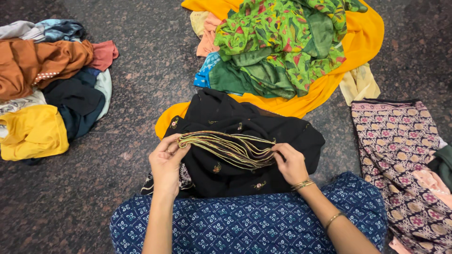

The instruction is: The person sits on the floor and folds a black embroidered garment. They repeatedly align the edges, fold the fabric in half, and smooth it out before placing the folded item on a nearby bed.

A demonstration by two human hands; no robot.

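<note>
Floor (141,84): dark polished granite, speckled brown-grey, fills the whole view. Soft even light, faint sheen near the top left. Heaps of clothes sit at the left edge, top centre and right edge. No walls, furniture or windows in view.

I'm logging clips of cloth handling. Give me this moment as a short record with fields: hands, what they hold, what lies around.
left hand: pinches one end of the pleated edge
right hand: pinches the other end
held cloth: black cloth, gold-trimmed, small embroidered flowers
lap: blue dotted garment
left pile: orange cloth, yellow cloth
top pile: green floral cloth
right: maroon patterned cloth
surface: dark stone floor
</note>
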